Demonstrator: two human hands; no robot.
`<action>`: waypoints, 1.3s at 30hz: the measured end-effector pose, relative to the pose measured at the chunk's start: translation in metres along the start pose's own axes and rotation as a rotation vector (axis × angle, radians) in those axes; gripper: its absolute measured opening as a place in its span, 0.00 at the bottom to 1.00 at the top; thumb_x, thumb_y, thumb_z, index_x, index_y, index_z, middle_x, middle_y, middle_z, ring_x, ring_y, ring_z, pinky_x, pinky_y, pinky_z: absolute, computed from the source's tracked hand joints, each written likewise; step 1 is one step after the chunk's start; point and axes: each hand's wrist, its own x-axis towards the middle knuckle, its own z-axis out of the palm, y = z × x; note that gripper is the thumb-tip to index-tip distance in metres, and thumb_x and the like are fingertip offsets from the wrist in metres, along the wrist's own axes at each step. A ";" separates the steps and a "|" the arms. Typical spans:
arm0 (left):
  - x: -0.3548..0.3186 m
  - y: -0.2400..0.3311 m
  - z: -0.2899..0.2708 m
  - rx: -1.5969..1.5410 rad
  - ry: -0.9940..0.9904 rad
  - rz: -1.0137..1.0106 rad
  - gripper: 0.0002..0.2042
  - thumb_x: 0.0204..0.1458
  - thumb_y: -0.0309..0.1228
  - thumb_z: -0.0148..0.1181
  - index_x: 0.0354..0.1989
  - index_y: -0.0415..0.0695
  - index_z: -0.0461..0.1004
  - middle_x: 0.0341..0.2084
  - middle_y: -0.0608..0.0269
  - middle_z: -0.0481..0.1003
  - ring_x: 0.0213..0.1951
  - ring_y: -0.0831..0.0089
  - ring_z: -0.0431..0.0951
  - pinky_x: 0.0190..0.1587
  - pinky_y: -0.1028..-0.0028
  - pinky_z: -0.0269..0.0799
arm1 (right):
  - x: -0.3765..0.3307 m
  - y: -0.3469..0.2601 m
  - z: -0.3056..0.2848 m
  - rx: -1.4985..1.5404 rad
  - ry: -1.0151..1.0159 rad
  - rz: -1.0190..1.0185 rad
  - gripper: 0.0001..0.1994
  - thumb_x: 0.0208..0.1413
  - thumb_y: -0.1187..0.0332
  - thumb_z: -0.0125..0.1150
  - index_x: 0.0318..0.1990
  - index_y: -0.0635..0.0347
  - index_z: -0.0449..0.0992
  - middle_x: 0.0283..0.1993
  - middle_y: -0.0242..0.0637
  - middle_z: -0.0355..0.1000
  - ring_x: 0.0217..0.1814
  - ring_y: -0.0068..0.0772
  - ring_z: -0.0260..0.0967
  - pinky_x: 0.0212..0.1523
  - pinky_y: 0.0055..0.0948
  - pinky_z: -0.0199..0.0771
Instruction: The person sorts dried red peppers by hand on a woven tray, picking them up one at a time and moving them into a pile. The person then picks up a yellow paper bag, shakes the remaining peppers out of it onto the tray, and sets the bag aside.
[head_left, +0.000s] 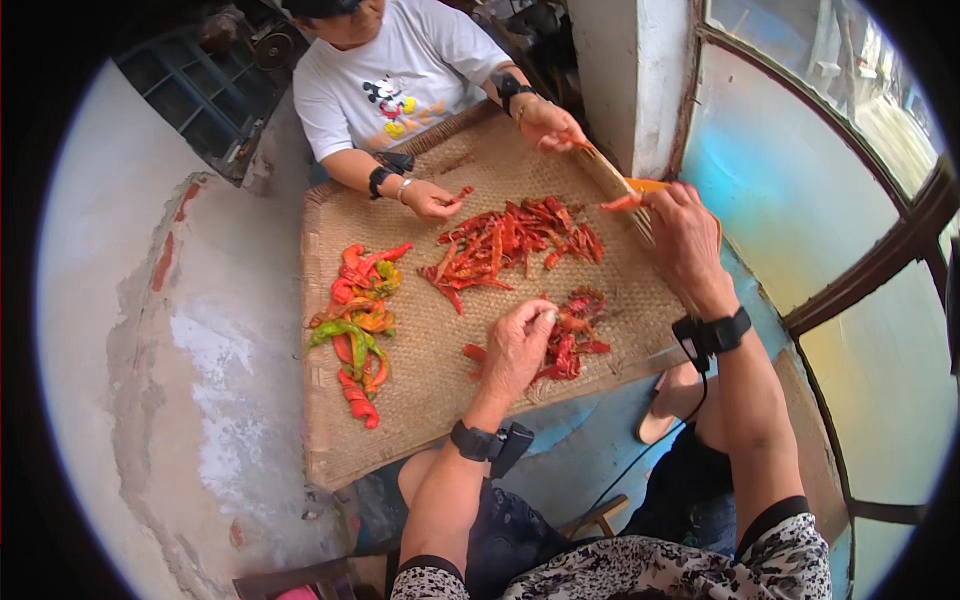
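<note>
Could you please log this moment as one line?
left hand: on small red chilli pile | right hand: holds red chilli | base: woven straw mat

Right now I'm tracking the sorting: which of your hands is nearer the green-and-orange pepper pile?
Left. The left hand is just right of the pepper pile; the right hand is at the mat's far edge.

Left hand curled with fingers pinched; right hand reaches forward, fingers closed.

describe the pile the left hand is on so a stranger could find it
Start at the big woven straw mat. On its near edge, under the person's left hand, lies a small heap of dark red split chilli peppers. Unlike the mixed green-and-orange pile at left, it is all red.
</note>
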 end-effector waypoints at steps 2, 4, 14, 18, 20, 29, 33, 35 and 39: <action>0.001 -0.002 -0.006 0.019 0.045 0.011 0.10 0.57 0.32 0.55 0.36 0.37 0.75 0.17 0.68 0.70 0.21 0.81 0.67 0.25 0.76 0.64 | 0.004 0.004 0.004 -0.268 0.090 -0.037 0.08 0.47 0.76 0.55 0.36 0.58 0.75 0.34 0.39 0.69 0.40 0.44 0.68 0.38 0.39 0.72; 0.003 -0.006 -0.006 -0.011 0.082 0.021 0.10 0.57 0.33 0.55 0.36 0.37 0.75 0.17 0.69 0.69 0.21 0.82 0.66 0.24 0.77 0.63 | -0.001 0.003 0.017 -0.223 -0.008 -0.026 0.08 0.47 0.75 0.55 0.36 0.58 0.75 0.35 0.39 0.69 0.41 0.44 0.67 0.39 0.39 0.73; 0.003 -0.009 -0.013 -0.076 0.083 -0.017 0.10 0.60 0.32 0.52 0.38 0.36 0.74 0.30 0.63 0.75 0.33 0.77 0.77 0.38 0.78 0.73 | -0.027 -0.045 0.062 -0.120 -0.701 -0.147 0.08 0.46 0.70 0.59 0.35 0.60 0.75 0.42 0.44 0.72 0.45 0.45 0.72 0.42 0.40 0.76; 0.001 -0.005 -0.019 -0.135 0.143 0.025 0.10 0.58 0.32 0.54 0.37 0.38 0.75 0.27 0.61 0.78 0.30 0.76 0.78 0.34 0.76 0.72 | -0.019 -0.037 0.052 0.069 -0.687 -0.023 0.08 0.42 0.72 0.59 0.33 0.61 0.73 0.32 0.43 0.74 0.36 0.50 0.72 0.35 0.43 0.73; 0.002 -0.008 -0.022 -0.094 0.134 0.036 0.10 0.58 0.32 0.54 0.38 0.38 0.75 0.27 0.61 0.78 0.29 0.76 0.78 0.34 0.77 0.73 | -0.018 -0.033 0.046 0.138 -0.678 -0.005 0.09 0.42 0.72 0.60 0.34 0.62 0.74 0.30 0.43 0.74 0.35 0.50 0.72 0.35 0.43 0.73; 0.005 -0.012 -0.013 -0.066 0.119 0.012 0.10 0.59 0.33 0.53 0.38 0.38 0.75 0.26 0.61 0.78 0.30 0.77 0.78 0.32 0.77 0.72 | 0.001 -0.019 0.016 0.435 -0.338 0.116 0.06 0.47 0.76 0.58 0.35 0.63 0.77 0.30 0.46 0.75 0.34 0.46 0.74 0.37 0.36 0.73; 0.008 -0.011 -0.006 -0.100 0.117 0.037 0.10 0.59 0.34 0.53 0.38 0.39 0.75 0.24 0.62 0.77 0.27 0.78 0.76 0.29 0.78 0.70 | 0.006 0.005 0.008 -0.162 0.184 0.042 0.15 0.46 0.78 0.57 0.44 0.60 0.74 0.34 0.44 0.71 0.36 0.48 0.70 0.34 0.41 0.72; 0.007 -0.006 -0.006 -0.050 0.107 0.024 0.09 0.58 0.33 0.54 0.37 0.39 0.75 0.23 0.63 0.76 0.25 0.79 0.74 0.28 0.78 0.69 | 0.002 0.008 0.009 -0.200 0.184 0.018 0.16 0.46 0.78 0.55 0.45 0.58 0.73 0.35 0.42 0.68 0.38 0.48 0.68 0.32 0.42 0.72; 0.005 -0.015 -0.002 -0.057 0.121 0.054 0.08 0.57 0.31 0.54 0.36 0.38 0.75 0.22 0.62 0.76 0.24 0.78 0.74 0.28 0.76 0.70 | -0.023 -0.016 0.038 -0.064 -0.394 -0.097 0.05 0.48 0.75 0.52 0.34 0.61 0.71 0.34 0.41 0.69 0.39 0.45 0.69 0.34 0.39 0.75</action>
